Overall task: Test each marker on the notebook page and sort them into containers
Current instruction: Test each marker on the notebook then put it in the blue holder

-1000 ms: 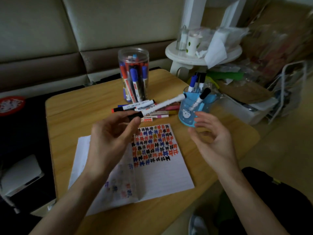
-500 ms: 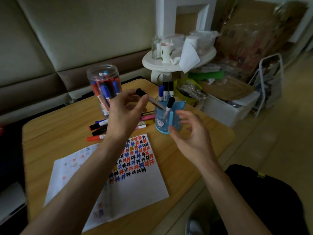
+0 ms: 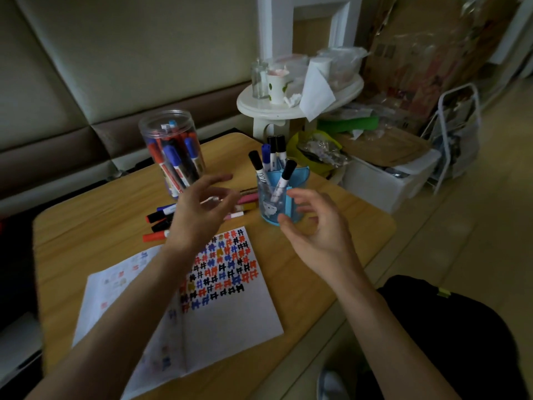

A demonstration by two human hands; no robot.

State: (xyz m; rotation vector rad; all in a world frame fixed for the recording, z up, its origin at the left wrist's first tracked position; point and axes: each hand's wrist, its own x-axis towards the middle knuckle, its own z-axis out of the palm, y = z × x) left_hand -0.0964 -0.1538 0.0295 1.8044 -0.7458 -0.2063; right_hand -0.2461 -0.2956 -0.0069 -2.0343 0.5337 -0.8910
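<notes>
My left hand (image 3: 202, 210) hovers empty over the loose markers (image 3: 161, 217) lying on the wooden table (image 3: 86, 220), fingers spread and relaxed. My right hand (image 3: 314, 232) is open and empty just in front of the blue pen holder (image 3: 281, 204), which holds several black- and blue-capped markers; one black-capped marker (image 3: 257, 166) leans at its left. A clear plastic jar (image 3: 173, 151) at the back holds several red, blue and black markers. The open notebook (image 3: 230, 310) lies below my hands, its right page filled with coloured test marks.
A white round side table (image 3: 297, 108) with a cup, a glass and tissue stands behind the table. To the right a white storage box (image 3: 395, 180) and a wire rack (image 3: 458, 140) sit on the floor. A sofa runs along the back.
My left hand let go of the black-capped marker, which now stands in the blue holder, and drew back left over the loose markers. My right hand stayed open near the holder.
</notes>
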